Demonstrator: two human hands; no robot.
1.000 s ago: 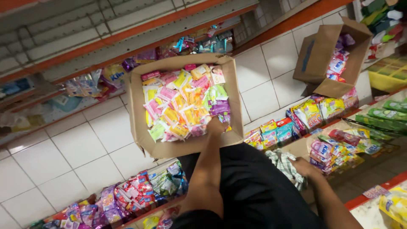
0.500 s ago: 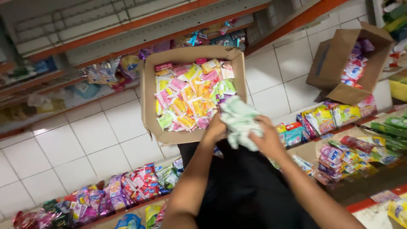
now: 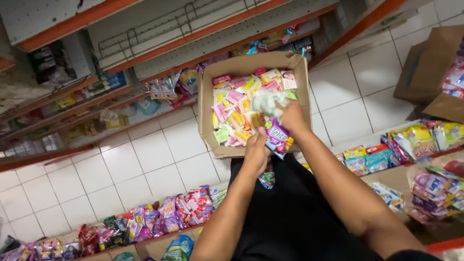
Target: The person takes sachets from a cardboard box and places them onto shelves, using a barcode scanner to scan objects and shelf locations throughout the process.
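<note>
Item 1: an open cardboard box [image 3: 209, 116], brown, was seen resting against the person's lap, above a white tiled floor [image 3: 145, 154]. It was filled with a loose heap of small sachets [image 3: 232, 113] in pink, yellow, green and white.

Item 2: the left hand [image 3: 256, 151] was held at the near edge of the box, fingers closed together around a purple packet [image 3: 276, 135] with pale lettering. The packet was seen at the box's near right corner, partly above the heaped sachets.

Item 3: the right hand [image 3: 291, 115] was positioned over the right side of the box, clamped on a pale green-and-white bundle [image 3: 267, 100] of packets. The bundle was held just above the sachets; whether it touched them could not be told. The 2 hands were near each other but apart.

Item 4: black clothing [image 3: 295, 212] was seen under both forearms, filling the lower middle of the view.

Item 5: a row of coloured snack packets [image 3: 174, 212] was laid along a low shelf at lower left. More packets [image 3: 435, 140] were stacked on shelving at the right.

Item 6: a second cardboard box [image 3: 425, 63] stood on the tiles at upper right, well apart from the first, with pink packets showing at its mouth.

Item 7: orange-edged metal shelving [image 3: 203, 34] was seen across the top, with a wire rail and mixed goods below it.
</note>
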